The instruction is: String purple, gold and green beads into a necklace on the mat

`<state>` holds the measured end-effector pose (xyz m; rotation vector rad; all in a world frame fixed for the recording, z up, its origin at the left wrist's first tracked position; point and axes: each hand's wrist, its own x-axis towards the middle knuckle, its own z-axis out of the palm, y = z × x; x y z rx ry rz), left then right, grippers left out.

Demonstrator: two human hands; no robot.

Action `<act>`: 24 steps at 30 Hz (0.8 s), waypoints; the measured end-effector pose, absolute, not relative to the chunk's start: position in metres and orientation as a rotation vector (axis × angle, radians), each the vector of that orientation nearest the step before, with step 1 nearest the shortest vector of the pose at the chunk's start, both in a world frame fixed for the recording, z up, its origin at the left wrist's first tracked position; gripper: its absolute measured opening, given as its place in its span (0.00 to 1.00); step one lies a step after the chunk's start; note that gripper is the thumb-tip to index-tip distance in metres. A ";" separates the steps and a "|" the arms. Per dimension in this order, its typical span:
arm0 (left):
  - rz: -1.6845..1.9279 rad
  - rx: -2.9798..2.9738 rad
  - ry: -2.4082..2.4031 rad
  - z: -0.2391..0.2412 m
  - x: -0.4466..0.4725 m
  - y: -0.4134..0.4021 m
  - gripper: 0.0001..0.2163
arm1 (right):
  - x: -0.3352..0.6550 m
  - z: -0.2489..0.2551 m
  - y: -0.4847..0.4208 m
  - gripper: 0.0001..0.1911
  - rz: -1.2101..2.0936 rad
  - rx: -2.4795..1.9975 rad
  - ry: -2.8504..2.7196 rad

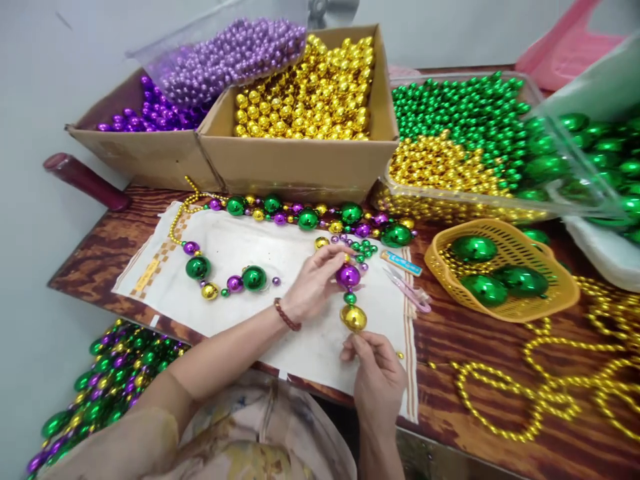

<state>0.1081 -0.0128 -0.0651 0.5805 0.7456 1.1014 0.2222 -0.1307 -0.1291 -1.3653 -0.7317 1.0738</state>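
My left hand (313,283) pinches the bead string at a purple bead (349,275), over a white cloth (250,250) on the wooden table. Below it hang a small green bead (350,298) and a big gold bead (353,317). My right hand (377,377) is closed just under the gold bead, its fingertips pinched at the string's end. The rest of the bead strand (307,217), with green, gold and purple beads, loops across the cloth to the left.
Cardboard boxes of purple beads (145,113) and gold beads (310,87) stand at the back. A clear tray (450,193) holds green and gold beads. A yellow basket (505,270) holds big green balls. Gold bead chains (540,393) lie right. Finished strands (105,380) pile lower left.
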 end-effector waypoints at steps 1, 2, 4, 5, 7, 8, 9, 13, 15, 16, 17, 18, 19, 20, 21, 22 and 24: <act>1.123 0.551 0.741 -0.069 0.116 -0.016 0.17 | 0.222 -0.131 -0.130 0.15 1.068 -1.388 -0.741; 1.146 0.543 0.751 -0.073 0.123 -0.018 0.18 | 0.221 -0.132 -0.130 0.15 1.065 -1.412 -0.756; 1.174 0.595 0.809 -0.080 0.135 -0.019 0.19 | 0.222 -0.133 -0.129 0.16 1.084 -1.454 -0.815; 1.172 0.645 0.841 -0.083 0.139 -0.018 0.19 | 0.225 -0.132 -0.127 0.17 1.105 -1.470 -0.853; 1.105 0.778 0.876 -0.088 0.143 -0.015 0.19 | 0.235 -0.127 -0.123 0.16 1.086 -1.495 -0.881; 1.036 0.865 0.870 -0.090 0.143 -0.015 0.18 | 0.242 -0.123 -0.119 0.15 1.028 -1.497 -0.858; 0.953 0.967 0.849 -0.091 0.143 -0.015 0.17 | 0.251 -0.118 -0.114 0.14 0.943 -1.494 -0.811; 0.651 1.435 0.761 -0.089 0.142 -0.023 0.09 | 0.279 -0.103 -0.092 0.11 0.824 -1.403 -0.693; 0.594 1.583 0.777 -0.087 0.143 -0.028 0.07 | 0.283 -0.103 -0.087 0.10 0.930 -1.352 -0.683; 0.573 1.626 0.776 -0.086 0.144 -0.030 0.07 | 0.282 -0.105 -0.086 0.10 0.963 -1.325 -0.661; 0.553 1.653 0.763 -0.087 0.145 -0.031 0.08 | 0.280 -0.108 -0.086 0.10 0.971 -1.301 -0.629; 0.529 1.677 0.744 -0.088 0.145 -0.031 0.09 | 0.277 -0.111 -0.087 0.09 0.949 -1.289 -0.596; 0.510 1.701 0.727 -0.090 0.146 -0.031 0.09 | 0.275 -0.115 -0.088 0.09 0.911 -1.295 -0.578; 0.496 1.728 0.718 -0.093 0.146 -0.030 0.09 | 0.274 -0.117 -0.089 0.08 0.860 -1.313 -0.575; 0.487 1.756 0.714 -0.096 0.146 -0.028 0.09 | 0.274 -0.118 -0.090 0.07 0.801 -1.339 -0.577; 0.480 1.781 0.710 -0.099 0.146 -0.026 0.07 | 0.278 -0.119 -0.089 0.06 0.732 -1.368 -0.577; 0.457 1.808 0.685 -0.105 0.144 -0.022 0.05 | 0.291 -0.117 -0.087 0.07 0.546 -1.398 -0.517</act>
